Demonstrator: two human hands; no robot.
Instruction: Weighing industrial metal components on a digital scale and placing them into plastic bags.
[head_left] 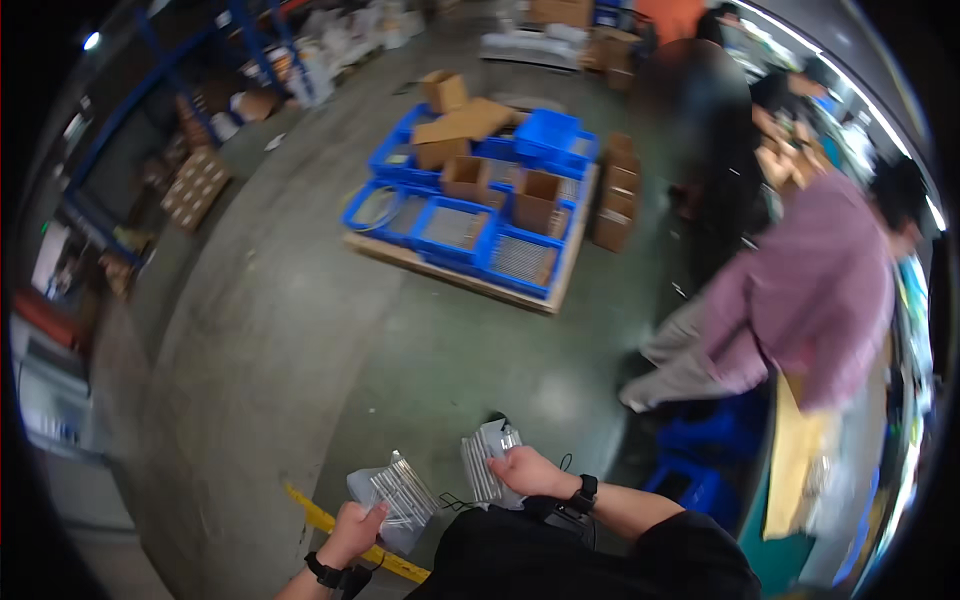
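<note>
My left hand (352, 532) grips a bundle of thin silvery rods in clear plastic (400, 492), thumb on top, low in the view. Close by on the right, my right hand (528, 470) is closed on a second bundle of silvery rods (482, 468), also partly wrapped in plastic. The two bundles are apart, both held in front of my body above the floor. What exactly the rods are is too small to tell. A black band sits on each of my wrists.
Ahead, a wooden pallet (455, 273) bears blue crates (450, 237) and open cardboard boxes (465, 177). A person in a pink top (820, 280) bends over a workbench (800, 470) on the right, blue crates (695, 485) beneath it. A yellow bar (310, 508) lies beside my left hand.
</note>
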